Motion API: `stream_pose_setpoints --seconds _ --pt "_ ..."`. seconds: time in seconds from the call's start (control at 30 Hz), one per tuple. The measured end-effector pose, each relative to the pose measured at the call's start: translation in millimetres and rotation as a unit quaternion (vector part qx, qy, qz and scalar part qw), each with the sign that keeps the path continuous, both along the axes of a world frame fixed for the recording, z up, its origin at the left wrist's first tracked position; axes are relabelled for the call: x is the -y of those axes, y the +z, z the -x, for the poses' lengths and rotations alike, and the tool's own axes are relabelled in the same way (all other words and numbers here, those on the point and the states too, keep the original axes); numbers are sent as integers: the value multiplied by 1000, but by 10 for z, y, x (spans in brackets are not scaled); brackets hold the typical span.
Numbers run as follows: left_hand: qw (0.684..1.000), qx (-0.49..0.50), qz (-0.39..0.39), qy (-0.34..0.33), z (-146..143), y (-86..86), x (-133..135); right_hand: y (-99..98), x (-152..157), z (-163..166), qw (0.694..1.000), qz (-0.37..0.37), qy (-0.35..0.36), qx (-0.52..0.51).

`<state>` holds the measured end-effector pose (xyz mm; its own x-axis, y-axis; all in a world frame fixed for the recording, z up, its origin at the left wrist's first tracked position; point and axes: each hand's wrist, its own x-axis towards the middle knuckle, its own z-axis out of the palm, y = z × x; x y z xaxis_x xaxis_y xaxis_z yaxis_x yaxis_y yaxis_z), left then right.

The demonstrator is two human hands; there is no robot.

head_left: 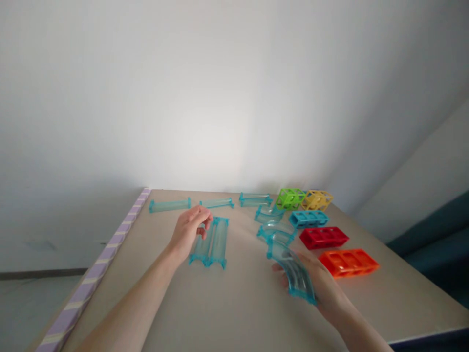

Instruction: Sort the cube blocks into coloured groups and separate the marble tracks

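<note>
My right hand (311, 274) is closed around a curved, see-through blue track piece (293, 269), raised toward me over the right part of the table. My left hand (191, 227) has its fingers loosely curled, and nothing shows in them. It is beside two straight see-through blue track pieces (220, 242) lying side by side, and partly covers the left one. Beyond the held piece lie more curved track pieces (276, 230), (269, 214), partly overlapping it in view.
Along the back lie straight track pieces (170, 205), (217, 202), (255, 199). At right are lattice blocks in green (290, 199), yellow (318, 200), blue (308, 219), red (324, 237) and orange (348, 262). Purple-striped tape (106, 254) edges the table's left; a wall (234, 98) stands behind.
</note>
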<state>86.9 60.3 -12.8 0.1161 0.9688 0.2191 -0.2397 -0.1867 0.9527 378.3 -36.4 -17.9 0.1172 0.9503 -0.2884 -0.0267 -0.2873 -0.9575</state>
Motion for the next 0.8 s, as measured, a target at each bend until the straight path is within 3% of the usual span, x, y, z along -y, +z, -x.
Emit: stream_pose_setpoints --seconds 0.1,0.17,0.27,0.4,0.47,0.53,0.63,0.8 --pt "1000 -1 4 -1 2 -15 -12 -36 40 -176 989 -67 15 132" --pt "1000 -5 5 -3 2 -28 -21 -25 84 -235 955 -136 40 259" --pt "1000 -10 10 -3 -1 -42 -31 13 167 -258 874 -232 79 419" --pt "1000 -17 14 -5 -7 -45 -29 19 252 -264 736 -371 129 552" --pt "1000 -23 13 -6 -7 -47 -27 -35 276 -295 673 -412 126 601" --pt "1000 -27 12 -8 -6 -47 -25 -137 291 -346 632 -433 109 634" --pt "999 -30 11 -8 -3 -43 -22 -319 311 -413 614 -442 90 648" --pt "999 -33 13 -9 -3 -39 -18 -414 351 -357 628 -451 23 634"
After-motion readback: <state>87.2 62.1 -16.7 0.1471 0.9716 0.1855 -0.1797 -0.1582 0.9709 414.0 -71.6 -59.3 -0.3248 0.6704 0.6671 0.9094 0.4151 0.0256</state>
